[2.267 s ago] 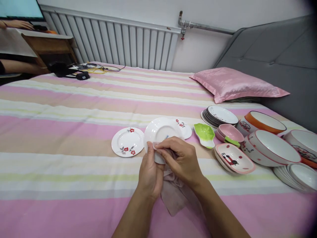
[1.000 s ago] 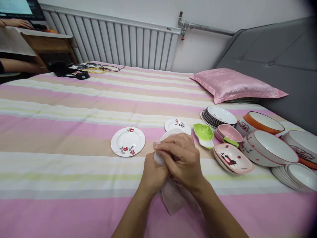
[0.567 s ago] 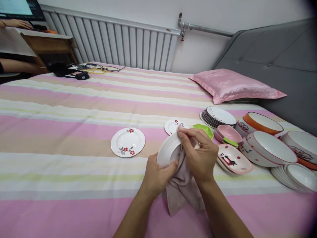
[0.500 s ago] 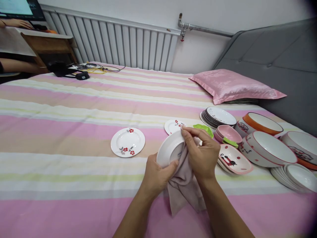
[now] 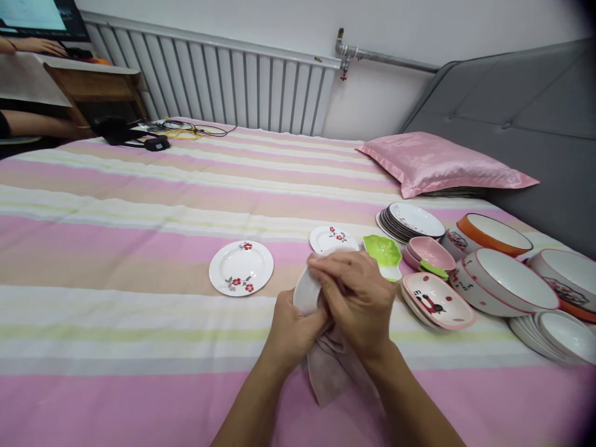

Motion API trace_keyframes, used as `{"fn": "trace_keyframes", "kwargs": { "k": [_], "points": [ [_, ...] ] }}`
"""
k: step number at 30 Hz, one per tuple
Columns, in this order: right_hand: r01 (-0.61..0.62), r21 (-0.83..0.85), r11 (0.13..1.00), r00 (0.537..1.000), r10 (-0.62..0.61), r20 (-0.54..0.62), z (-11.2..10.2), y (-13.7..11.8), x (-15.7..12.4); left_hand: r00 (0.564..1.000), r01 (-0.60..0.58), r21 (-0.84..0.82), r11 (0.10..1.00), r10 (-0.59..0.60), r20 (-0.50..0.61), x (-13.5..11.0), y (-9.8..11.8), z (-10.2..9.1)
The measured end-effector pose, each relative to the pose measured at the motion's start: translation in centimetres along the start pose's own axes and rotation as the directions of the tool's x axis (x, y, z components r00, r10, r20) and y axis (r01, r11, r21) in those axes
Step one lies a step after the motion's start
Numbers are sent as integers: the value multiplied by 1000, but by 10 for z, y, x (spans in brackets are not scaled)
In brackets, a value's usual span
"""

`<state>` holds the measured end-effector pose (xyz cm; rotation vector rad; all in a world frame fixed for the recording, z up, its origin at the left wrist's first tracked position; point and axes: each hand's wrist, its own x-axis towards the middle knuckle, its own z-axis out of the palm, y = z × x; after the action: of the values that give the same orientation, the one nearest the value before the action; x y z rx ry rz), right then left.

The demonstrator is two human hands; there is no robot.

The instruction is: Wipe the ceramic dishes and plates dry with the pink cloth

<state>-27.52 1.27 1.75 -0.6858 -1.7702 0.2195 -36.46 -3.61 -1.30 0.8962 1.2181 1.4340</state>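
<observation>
Low in the middle of the head view, my left hand [image 5: 294, 329] is closed on the lower left rim of a white plate [image 5: 306, 293], held up off the bed and tilted. My right hand [image 5: 356, 298] is closed on a greyish-pink cloth [image 5: 335, 369] and presses it over the plate, hiding much of it. The cloth's loose end hangs below both hands. To the left a white plate with red flowers [image 5: 241, 267] lies flat on the bed. Just behind the held plate lies another flowered plate [image 5: 331, 238], partly covered.
On the right stand a plate stack [image 5: 414, 218], a green leaf-shaped dish [image 5: 382, 249], pink bowls [image 5: 431, 250], a cat-pattern dish [image 5: 437, 301], large bowls [image 5: 507, 276] and small white bowls [image 5: 565, 332]. A pink pillow [image 5: 442, 162] lies behind. Cables and a person's arm [image 5: 28, 45] are far left.
My right hand has moved left and down across the plate with the cloth, covering more of it. The green dish now shows more fully. My left hand keeps its hold.
</observation>
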Motion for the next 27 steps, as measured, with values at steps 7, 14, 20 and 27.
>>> {"fn": "trace_keyframes", "kwargs": {
  "k": [7,14,20,27],
  "points": [
    [168,40,985,967,-172,188,14,-17,-5,965,-257,136,957,262,-22,4,4,-5],
    [117,-40,992,992,-114,60,7,-12,-4,989,-141,56,988,138,51,2,0,-5],
    [-142,27,989,981,145,-131,-1,4,0,999,32,-61,998,-30,37,0,-1,-2],
    [-390,305,869,864,460,-207,4,15,0,998,-18,-253,967,3,-59,1,5,0]
  ]
}}
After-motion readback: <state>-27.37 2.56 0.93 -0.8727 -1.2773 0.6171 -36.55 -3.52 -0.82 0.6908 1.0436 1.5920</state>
